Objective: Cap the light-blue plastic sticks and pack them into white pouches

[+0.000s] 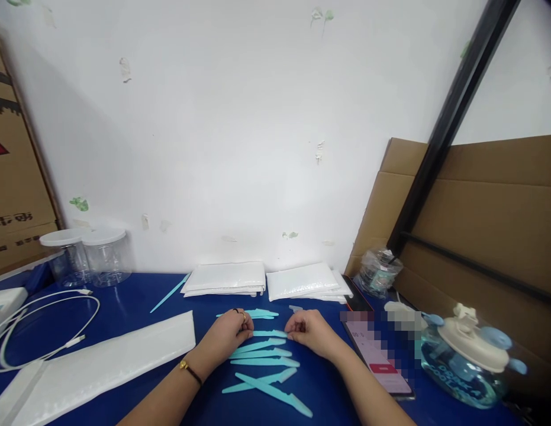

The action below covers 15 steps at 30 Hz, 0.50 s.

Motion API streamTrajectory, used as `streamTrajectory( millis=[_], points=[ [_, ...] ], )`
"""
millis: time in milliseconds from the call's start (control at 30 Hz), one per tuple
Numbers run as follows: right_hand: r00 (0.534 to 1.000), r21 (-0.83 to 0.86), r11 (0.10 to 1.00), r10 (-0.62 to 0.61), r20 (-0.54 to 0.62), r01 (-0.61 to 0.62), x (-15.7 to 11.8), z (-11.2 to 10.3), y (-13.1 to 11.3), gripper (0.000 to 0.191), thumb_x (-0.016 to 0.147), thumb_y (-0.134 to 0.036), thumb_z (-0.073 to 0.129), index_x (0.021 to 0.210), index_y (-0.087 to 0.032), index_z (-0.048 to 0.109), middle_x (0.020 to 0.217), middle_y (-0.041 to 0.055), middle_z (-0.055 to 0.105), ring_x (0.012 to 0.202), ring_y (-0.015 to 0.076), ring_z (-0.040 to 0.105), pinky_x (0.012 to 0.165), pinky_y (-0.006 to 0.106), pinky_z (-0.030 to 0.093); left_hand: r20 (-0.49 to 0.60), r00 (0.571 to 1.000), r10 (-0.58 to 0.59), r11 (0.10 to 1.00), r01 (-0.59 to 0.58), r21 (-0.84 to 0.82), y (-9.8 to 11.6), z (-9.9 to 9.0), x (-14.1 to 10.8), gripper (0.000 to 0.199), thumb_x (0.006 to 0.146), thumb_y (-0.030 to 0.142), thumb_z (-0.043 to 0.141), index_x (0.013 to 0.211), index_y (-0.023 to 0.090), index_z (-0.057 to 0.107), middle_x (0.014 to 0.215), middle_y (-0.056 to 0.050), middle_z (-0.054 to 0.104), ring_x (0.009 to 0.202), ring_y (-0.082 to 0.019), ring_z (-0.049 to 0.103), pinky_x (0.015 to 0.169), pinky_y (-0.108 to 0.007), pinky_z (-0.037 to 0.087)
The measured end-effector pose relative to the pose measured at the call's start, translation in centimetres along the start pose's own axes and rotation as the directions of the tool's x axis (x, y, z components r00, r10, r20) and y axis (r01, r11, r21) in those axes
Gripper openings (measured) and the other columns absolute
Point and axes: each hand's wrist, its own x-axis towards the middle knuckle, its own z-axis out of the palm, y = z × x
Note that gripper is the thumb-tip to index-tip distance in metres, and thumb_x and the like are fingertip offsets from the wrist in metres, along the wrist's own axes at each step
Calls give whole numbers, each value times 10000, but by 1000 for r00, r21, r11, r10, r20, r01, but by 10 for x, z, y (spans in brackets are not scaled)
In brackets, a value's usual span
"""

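Note:
Between my two hands lies a turquoise eyebrow razor [268, 333], low over the blue table. My left hand [233, 334] pinches its handle end, and my right hand [308, 331] has its fingertips closed on the blade end. Just nearer to me, several matching razors [261, 352] rest side by side, roughly level. Two more razors [275, 390] cross each other closest to the front. Beyond my left fingers, further razors [260, 313] are partly hidden. A small clear piece [295, 308] shows behind my right hand.
Two stacks of white padded mailers, left [226, 278] and right [306, 281], stand by the wall. A long white mailer [110, 367] and white cable [95, 310] lie left, near clear jars [109, 260]. A lone razor [169, 293], phone [377, 355] and water bottle [466, 361] are also about.

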Motion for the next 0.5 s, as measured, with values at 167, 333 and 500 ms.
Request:
streamTrajectory(
  millis=[167, 333, 500],
  points=[
    [999, 8, 999, -41, -2, 41, 0, -4, -2, 92, 705, -186, 644, 769, -195, 710, 678, -1, 645, 602, 136, 576, 548, 215, 438, 16, 1000, 0, 999, 0, -38, 6, -2, 0, 107, 795, 265, 534, 798, 199, 618, 817, 1, 612, 769, -144, 555, 673, -228, 388],
    [950, -178, 980, 26, -311, -85, -2, -38, 17, 120, 733, -167, 562, 760, -173, 679, 711, 27, 633, 650, 161, 570, 608, 252, 436, -209, 978, -5, 998, 18, 62, -10, -13, 2, 147, 794, 245, 545, 927, 220, 600, 990, -23, 592, 948, -187, 523, 811, -274, 382],
    [961, -313, 939, 52, -273, -140, 0, -38, 24, 62, 705, -193, 609, 722, -182, 667, 753, 29, 608, 695, 170, 570, 631, 248, 419, -187, 980, -60, 987, 87, 136, -20, -16, 5, 105, 804, 232, 542, 871, 235, 622, 948, -7, 609, 936, -185, 527, 788, -269, 369]
  ],
)
